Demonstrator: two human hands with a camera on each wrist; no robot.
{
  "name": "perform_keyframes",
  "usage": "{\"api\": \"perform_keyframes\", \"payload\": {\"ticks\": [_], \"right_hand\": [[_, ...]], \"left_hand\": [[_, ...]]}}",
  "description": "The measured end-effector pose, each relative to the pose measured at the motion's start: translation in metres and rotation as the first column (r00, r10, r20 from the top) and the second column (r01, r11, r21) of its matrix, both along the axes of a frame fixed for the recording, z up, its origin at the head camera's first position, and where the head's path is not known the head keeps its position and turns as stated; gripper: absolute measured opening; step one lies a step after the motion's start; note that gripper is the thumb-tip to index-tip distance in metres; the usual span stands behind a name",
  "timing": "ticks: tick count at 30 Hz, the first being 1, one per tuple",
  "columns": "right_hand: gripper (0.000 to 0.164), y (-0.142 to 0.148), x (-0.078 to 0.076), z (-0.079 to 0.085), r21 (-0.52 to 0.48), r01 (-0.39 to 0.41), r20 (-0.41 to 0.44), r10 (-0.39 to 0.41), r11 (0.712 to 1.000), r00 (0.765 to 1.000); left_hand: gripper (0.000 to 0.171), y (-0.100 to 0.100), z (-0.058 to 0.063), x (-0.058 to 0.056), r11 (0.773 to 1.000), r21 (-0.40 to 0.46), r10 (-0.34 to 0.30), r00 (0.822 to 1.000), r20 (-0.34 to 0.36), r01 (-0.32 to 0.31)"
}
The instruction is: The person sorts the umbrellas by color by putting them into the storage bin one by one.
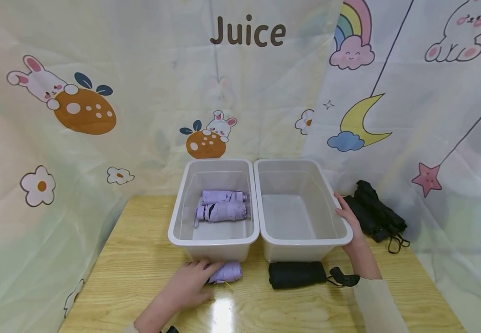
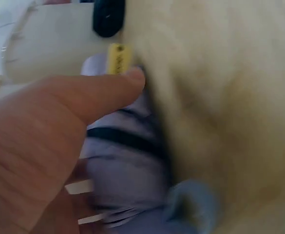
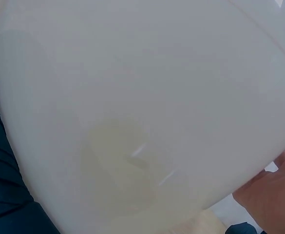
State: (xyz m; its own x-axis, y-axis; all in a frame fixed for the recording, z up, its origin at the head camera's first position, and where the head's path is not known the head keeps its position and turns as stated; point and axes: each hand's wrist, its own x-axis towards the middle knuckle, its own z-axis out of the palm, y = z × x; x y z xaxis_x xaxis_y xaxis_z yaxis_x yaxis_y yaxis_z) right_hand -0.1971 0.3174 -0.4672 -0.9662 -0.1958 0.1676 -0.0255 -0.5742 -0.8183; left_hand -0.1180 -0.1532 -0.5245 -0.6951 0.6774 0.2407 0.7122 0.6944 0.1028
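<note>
Surface: one table (image 1: 115,273), pale yellow wood grain, a patch of glare at 6 o'clock.

Room: fabric backdrop (image 1: 149,92) behind and to both sides, creased, printed with rabbits, flowers, a rainbow, a moon and a star; lettering "Juice" at 12 o'clock.

Containers: two white bins, side by side at the table's middle. Left bin (image 1: 213,242) contains a pair of lavender umbrellas (image 1: 224,211), folded, one lying in front of the other. Right bin (image 1: 303,242), same form.

Loose items: one folded lavender umbrella (image 1: 231,272) with yellow tag, lying on the table at 6 o'clock of the left bin; one folded black umbrella (image 1: 296,275) with curved handle, at 6 o'clock of the right bin; a heap of black umbrellas (image 1: 373,210) with cord loops, at 3 o'clock of the right bin.

Left hand (image 1: 188,283): over the loose lavender umbrella's 9 o'clock end, thumb and fingers parted to either side of it; blurred, so whether the grasp is closed cannot be told.

Right hand (image 1: 353,226): at the right bin's 3 o'clock side, thumb over the rim, holding it; pale sleeve (image 1: 378,303) at the wrist.
</note>
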Motion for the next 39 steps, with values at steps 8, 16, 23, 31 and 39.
{"api": "perform_keyframes", "payload": {"ticks": [8, 16, 23, 31, 39], "right_hand": [[0.051, -0.001, -0.001, 0.000, -0.011, 0.007, 0.007, -0.007, 1.000, 1.000], [0.054, 0.002, -0.001, 0.003, -0.009, 0.022, 0.048, -0.022, 1.000, 0.999], [0.052, -0.001, 0.000, 0.002, 0.004, 0.023, 0.041, -0.023, 1.000, 0.999], [0.052, -0.001, -0.004, -0.002, -0.090, -0.017, -0.003, 0.017, 0.996, 1.000], [0.052, 0.000, -0.004, -0.004, -0.052, -0.023, -0.024, 0.022, 0.998, 0.999]], "left_hand": [[0.096, 0.003, -0.027, -0.008, 1.000, 0.019, 0.007, 0.992, 0.123, -0.010], [0.094, 0.023, -0.025, -0.017, 1.000, 0.008, -0.022, 0.992, 0.127, 0.021], [0.075, 0.029, -0.026, -0.018, 0.997, 0.009, -0.079, 0.983, 0.168, 0.079], [0.077, 0.026, -0.002, -0.015, 0.992, 0.056, -0.127, 0.967, 0.219, 0.117], [0.079, 0.020, 0.059, -0.008, 0.982, 0.083, -0.185, 0.962, 0.202, 0.172]]}}
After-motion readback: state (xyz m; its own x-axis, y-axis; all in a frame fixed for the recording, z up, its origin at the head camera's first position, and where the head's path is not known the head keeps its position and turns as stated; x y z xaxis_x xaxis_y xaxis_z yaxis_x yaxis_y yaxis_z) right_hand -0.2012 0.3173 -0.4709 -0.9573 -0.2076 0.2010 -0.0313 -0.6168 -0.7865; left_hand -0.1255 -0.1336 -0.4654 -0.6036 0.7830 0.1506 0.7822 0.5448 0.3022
